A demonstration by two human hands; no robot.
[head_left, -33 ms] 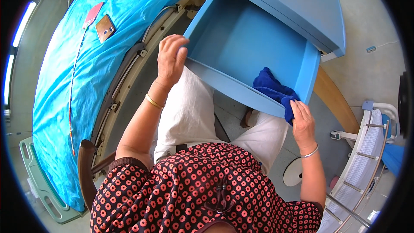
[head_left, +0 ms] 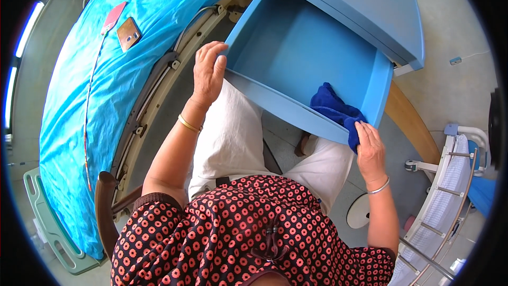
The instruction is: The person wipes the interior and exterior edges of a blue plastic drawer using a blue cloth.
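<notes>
Left of the person's left hand spread a long, wrinkled, bright-turquoise sheet. Ahead of both hands stood a smooth, pale-blue box-shaped cabinet, its broad, pale-blue rectangular drawer pulled out between them. That left hand was loosely spread beside the drawer's near left corner, thumb parted from bent fingers; contact could not be told. The right hand was closed on a soft, crumpled, dark-blue cloth, which ran from its fingertips over the drawer's near right rim and inside.
</notes>
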